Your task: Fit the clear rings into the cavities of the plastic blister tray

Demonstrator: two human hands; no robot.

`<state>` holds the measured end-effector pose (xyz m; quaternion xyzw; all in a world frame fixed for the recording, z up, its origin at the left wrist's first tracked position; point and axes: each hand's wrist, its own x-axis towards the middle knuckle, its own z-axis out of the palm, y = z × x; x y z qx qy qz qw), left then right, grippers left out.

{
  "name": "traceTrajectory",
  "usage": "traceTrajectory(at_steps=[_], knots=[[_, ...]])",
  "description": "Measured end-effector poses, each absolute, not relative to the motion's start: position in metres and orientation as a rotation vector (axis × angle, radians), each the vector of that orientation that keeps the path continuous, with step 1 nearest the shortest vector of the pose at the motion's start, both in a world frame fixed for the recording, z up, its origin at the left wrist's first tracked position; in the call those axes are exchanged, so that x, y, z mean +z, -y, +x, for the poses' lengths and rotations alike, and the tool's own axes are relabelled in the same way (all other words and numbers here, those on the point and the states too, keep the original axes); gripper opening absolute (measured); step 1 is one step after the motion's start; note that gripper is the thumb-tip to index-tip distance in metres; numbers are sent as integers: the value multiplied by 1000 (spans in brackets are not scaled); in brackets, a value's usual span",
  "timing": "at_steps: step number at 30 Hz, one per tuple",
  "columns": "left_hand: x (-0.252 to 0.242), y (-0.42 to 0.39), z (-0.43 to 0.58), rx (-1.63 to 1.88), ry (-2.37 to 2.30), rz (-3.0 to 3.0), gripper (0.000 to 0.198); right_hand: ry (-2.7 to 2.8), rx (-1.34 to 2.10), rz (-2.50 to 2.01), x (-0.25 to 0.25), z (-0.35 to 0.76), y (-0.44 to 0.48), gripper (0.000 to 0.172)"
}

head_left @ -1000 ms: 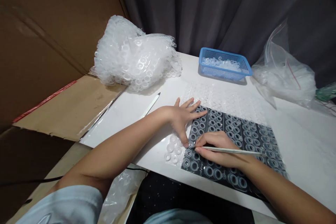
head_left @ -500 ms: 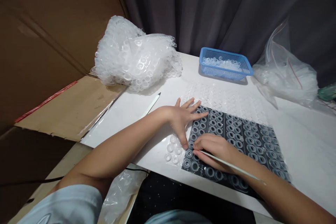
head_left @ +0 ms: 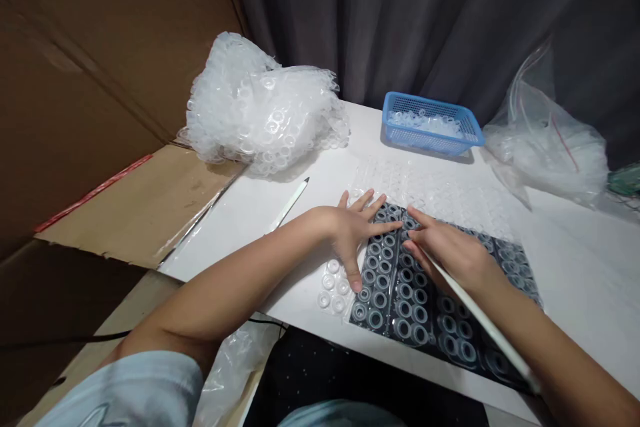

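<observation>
A clear plastic sheet with rows of round ring-shaped cups (head_left: 380, 280) lies over a black backing on the table. My left hand (head_left: 354, 230) is spread flat across the sheet's left edge, fingers apart, the thumb beside the lower cups. My right hand (head_left: 453, 250) is closed on a thin white pen-like stick (head_left: 480, 313), its back end slanting over my forearm. The fingertips of that hand meet at the sheet's upper part, close to the left index fingertip. Whether they also pinch a small ring is too small to tell.
A blue basket (head_left: 434, 143) holding small clear rings stands at the back. A heap of clear moulded sheets (head_left: 270, 113) lies back left, with a pale pencil-like stick (head_left: 291, 203) in front. At right sits a clear plastic bag (head_left: 555, 147). A cardboard flap (head_left: 125, 213) borders the table's left.
My right hand has moved up and to the right, from the lower left cups to the sheet's upper part, carrying the stick. My left hand stays spread on the sheet.
</observation>
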<state>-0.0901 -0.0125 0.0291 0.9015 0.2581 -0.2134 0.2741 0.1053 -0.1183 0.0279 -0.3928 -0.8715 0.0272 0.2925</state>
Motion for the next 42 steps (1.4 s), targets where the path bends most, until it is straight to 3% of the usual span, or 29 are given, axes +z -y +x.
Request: traceTrajectory(at_steps=[7,15,24,30,37,42], knots=[[37,18,-98,-356,-572,2601,132,2098,818,-991,15,84,143,4],[21,25,-90,-389,-438,2621,129,2070,972,-961,-4,76,149,4],[20,25,-91,-292,-456,2584,130,2098,924,-927,-5,75,153,5],[25,25,-89,-419,-460,2562,134,2138,840,-862,-5,74,152,5],[28,25,-87,-495,-465,2546,130,2260,302,-757,-11,68,150,8],[26,23,-87,-505,-466,2529,135,2371,204,-748,-28,74,156,11]])
